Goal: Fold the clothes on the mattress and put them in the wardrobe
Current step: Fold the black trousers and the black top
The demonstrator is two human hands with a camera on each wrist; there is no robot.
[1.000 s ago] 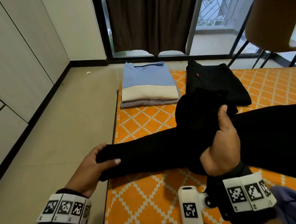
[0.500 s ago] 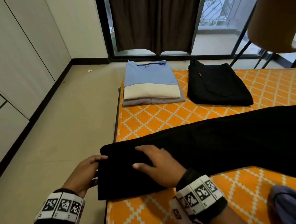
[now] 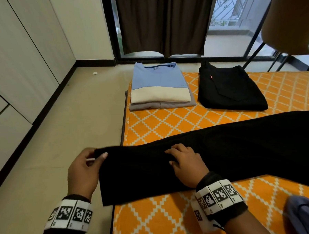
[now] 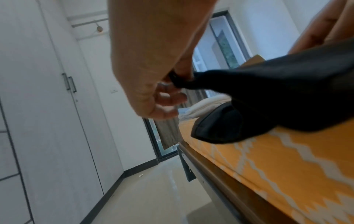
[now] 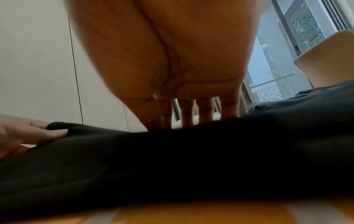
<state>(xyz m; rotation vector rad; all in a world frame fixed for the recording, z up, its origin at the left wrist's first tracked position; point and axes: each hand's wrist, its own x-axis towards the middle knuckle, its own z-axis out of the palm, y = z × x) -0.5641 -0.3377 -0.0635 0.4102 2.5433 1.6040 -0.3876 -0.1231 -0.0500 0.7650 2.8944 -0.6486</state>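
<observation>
Long black trousers lie across the orange patterned mattress, their leg end hanging over the left edge. My left hand pinches the far corner of that leg end between thumb and fingers. My right hand lies on top of the trousers a little to the right, fingers bent down onto the cloth. At the far end of the mattress sit a folded blue and cream shirt on a grey garment and folded black jeans.
White wardrobe doors line the left wall across a strip of bare floor. A purple garment lies crumpled at the near right. A chair stands at the far right by the curtained window.
A second ago my right hand held a bunched part of the trousers up; it has laid it flat along the leg and now rests on it. My left hand kept the leg end.
</observation>
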